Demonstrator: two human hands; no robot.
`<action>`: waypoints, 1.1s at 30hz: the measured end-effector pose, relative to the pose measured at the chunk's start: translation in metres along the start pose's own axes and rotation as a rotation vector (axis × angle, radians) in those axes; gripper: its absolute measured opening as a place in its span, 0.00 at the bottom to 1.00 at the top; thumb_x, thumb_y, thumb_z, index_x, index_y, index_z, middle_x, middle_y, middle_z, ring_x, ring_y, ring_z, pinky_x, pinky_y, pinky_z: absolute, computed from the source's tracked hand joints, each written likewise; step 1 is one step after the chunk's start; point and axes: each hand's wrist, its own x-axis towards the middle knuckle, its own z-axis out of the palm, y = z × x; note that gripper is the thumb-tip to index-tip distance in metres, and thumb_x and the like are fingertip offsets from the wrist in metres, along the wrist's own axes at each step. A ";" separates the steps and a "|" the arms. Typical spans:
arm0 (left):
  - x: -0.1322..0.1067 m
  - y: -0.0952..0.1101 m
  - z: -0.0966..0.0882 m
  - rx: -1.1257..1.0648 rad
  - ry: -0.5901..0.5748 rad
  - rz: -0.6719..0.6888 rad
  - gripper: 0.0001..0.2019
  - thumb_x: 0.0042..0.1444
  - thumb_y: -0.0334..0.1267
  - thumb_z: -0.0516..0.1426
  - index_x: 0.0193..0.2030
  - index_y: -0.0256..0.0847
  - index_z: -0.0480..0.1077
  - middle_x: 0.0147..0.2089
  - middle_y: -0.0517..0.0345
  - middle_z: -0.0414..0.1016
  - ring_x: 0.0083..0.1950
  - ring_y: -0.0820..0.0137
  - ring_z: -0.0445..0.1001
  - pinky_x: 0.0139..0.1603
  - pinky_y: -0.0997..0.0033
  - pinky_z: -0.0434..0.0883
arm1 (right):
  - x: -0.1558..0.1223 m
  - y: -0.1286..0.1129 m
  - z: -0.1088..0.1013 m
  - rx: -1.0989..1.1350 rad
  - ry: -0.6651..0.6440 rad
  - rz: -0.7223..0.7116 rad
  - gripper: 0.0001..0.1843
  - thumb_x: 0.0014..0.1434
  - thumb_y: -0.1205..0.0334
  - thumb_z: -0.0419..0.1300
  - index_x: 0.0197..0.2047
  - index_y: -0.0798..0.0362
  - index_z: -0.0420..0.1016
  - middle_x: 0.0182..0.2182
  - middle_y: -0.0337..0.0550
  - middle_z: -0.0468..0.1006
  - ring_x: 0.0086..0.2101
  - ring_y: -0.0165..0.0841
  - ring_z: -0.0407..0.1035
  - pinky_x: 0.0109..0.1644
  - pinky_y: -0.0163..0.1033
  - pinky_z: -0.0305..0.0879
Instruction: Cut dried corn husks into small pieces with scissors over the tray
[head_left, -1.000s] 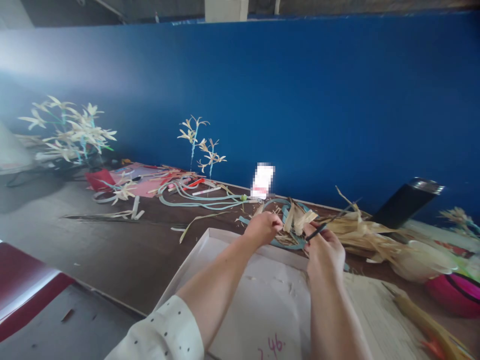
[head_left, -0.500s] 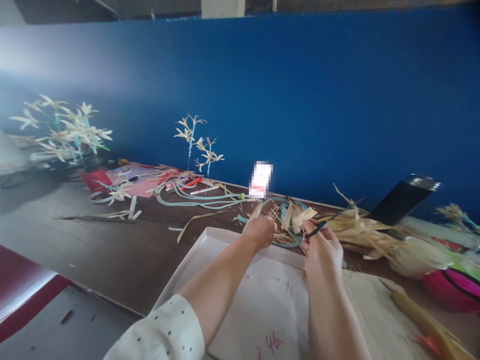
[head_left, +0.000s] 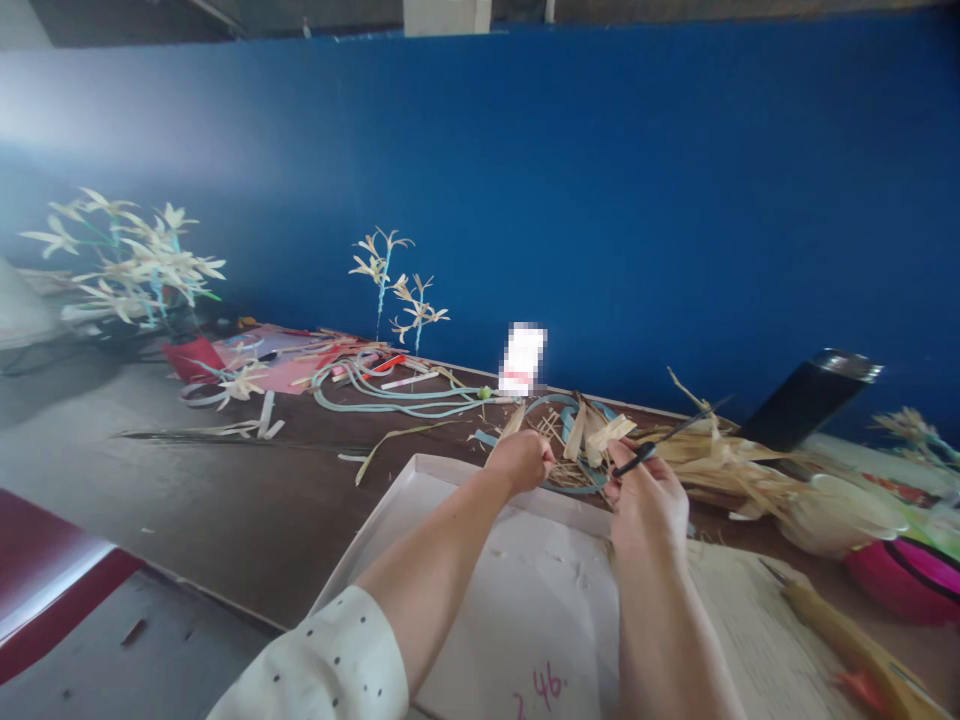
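A: Both hands are up over the far edge of the shallow white cardboard box (head_left: 420, 495). The right hand (head_left: 649, 505) has its fingers pinched tight round a thin dark stick (head_left: 636, 460), which slants up and away to the right

B: And the left hand (head_left: 523, 462) is balled into a fist just beside it, with a small gap between the two. What that fist grips is hidden inside the fingers, so there's no telling

A: Just beyond the two hands lies a heap of pale dried husk strips (head_left: 600, 432), sprawled on the dark brown tabletop (head_left: 247, 500) over a loop of pale teal ribbon (head_left: 559, 405). The stick's far end runs out above the longer husks on the right

B: Further right, a black cylindrical flask with a silver cap (head_left: 814, 398) sits tilted near the blue wall (head_left: 600, 200), and a bright pink bowl (head_left: 904, 590) is at the frame's edge

A: Off to the left there are loose coils of teal band (head_left: 390, 395) and small upright stems of cream husk flowers (head_left: 394, 285) by the wall. A bigger spray of pale flowers (head_left: 127, 260) stands well apart at far left

B: A white sleeve with dark dots (head_left: 330, 665) covers the left arm, and there's pink handwriting (head_left: 546, 685) on the box floor
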 end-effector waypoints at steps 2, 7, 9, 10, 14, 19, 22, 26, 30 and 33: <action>0.001 0.000 -0.004 -0.118 -0.046 -0.077 0.05 0.45 0.36 0.58 0.25 0.40 0.76 0.25 0.54 0.73 0.25 0.72 0.66 0.28 0.75 0.64 | 0.000 0.000 0.000 0.005 -0.005 -0.012 0.19 0.34 0.60 0.71 0.31 0.57 0.74 0.16 0.31 0.64 0.16 0.20 0.53 0.16 0.27 0.46; 0.002 0.004 -0.021 -0.340 -0.198 -0.227 0.14 0.45 0.45 0.58 0.33 0.37 0.76 0.28 0.56 0.74 0.24 0.75 0.65 0.25 0.76 0.62 | 0.001 0.000 -0.001 0.024 -0.007 -0.016 0.20 0.33 0.60 0.71 0.30 0.57 0.73 0.16 0.31 0.64 0.16 0.20 0.52 0.15 0.27 0.45; 0.001 0.005 -0.026 -0.361 -0.241 -0.227 0.16 0.45 0.47 0.58 0.36 0.37 0.76 0.29 0.57 0.74 0.27 0.75 0.65 0.28 0.76 0.62 | 0.001 0.000 -0.001 0.025 0.002 -0.016 0.20 0.32 0.60 0.71 0.30 0.56 0.73 0.16 0.31 0.64 0.16 0.21 0.53 0.16 0.27 0.45; 0.001 0.005 -0.028 -0.369 -0.251 -0.218 0.17 0.45 0.48 0.58 0.37 0.37 0.76 0.30 0.58 0.74 0.28 0.75 0.66 0.29 0.76 0.63 | 0.001 0.000 -0.001 0.026 0.008 -0.020 0.20 0.32 0.60 0.71 0.30 0.56 0.72 0.16 0.31 0.65 0.17 0.21 0.54 0.16 0.27 0.46; -0.001 0.006 -0.034 -0.375 -0.278 -0.163 0.19 0.44 0.49 0.59 0.37 0.37 0.75 0.32 0.58 0.74 0.32 0.74 0.67 0.34 0.76 0.63 | 0.003 -0.001 -0.001 0.029 0.035 -0.039 0.19 0.32 0.60 0.71 0.29 0.56 0.72 0.17 0.32 0.65 0.17 0.22 0.55 0.16 0.28 0.46; -0.004 0.011 -0.041 -0.401 -0.371 -0.110 0.21 0.44 0.52 0.59 0.39 0.39 0.75 0.34 0.58 0.74 0.32 0.74 0.67 0.31 0.77 0.62 | 0.003 -0.001 -0.001 0.026 0.066 -0.104 0.19 0.35 0.60 0.70 0.31 0.56 0.74 0.17 0.32 0.65 0.17 0.21 0.54 0.16 0.28 0.46; -0.005 0.014 -0.048 -0.412 -0.430 -0.049 0.19 0.44 0.50 0.59 0.39 0.39 0.75 0.35 0.58 0.75 0.34 0.74 0.68 0.31 0.78 0.63 | 0.002 -0.002 -0.001 0.030 0.081 -0.127 0.18 0.36 0.60 0.70 0.32 0.56 0.75 0.18 0.32 0.65 0.17 0.22 0.54 0.16 0.27 0.47; -0.006 0.015 -0.055 -0.344 -0.541 0.144 0.14 0.45 0.46 0.61 0.37 0.40 0.77 0.39 0.57 0.75 0.39 0.73 0.70 0.39 0.78 0.64 | 0.000 -0.003 0.000 0.049 0.066 -0.133 0.18 0.37 0.60 0.70 0.33 0.56 0.75 0.17 0.32 0.64 0.17 0.21 0.53 0.16 0.27 0.46; -0.006 0.013 -0.056 -0.277 -0.614 0.192 0.15 0.43 0.48 0.62 0.34 0.41 0.78 0.39 0.58 0.75 0.41 0.72 0.70 0.40 0.79 0.63 | 0.001 -0.002 0.000 0.042 0.067 -0.120 0.18 0.36 0.61 0.70 0.33 0.56 0.76 0.16 0.32 0.64 0.17 0.22 0.53 0.16 0.27 0.46; -0.004 0.010 -0.055 -0.258 -0.582 0.155 0.16 0.43 0.50 0.61 0.34 0.41 0.77 0.38 0.58 0.75 0.39 0.73 0.71 0.38 0.80 0.63 | 0.002 -0.001 0.000 0.033 0.073 -0.114 0.18 0.36 0.61 0.70 0.33 0.56 0.76 0.16 0.32 0.64 0.17 0.22 0.53 0.16 0.28 0.46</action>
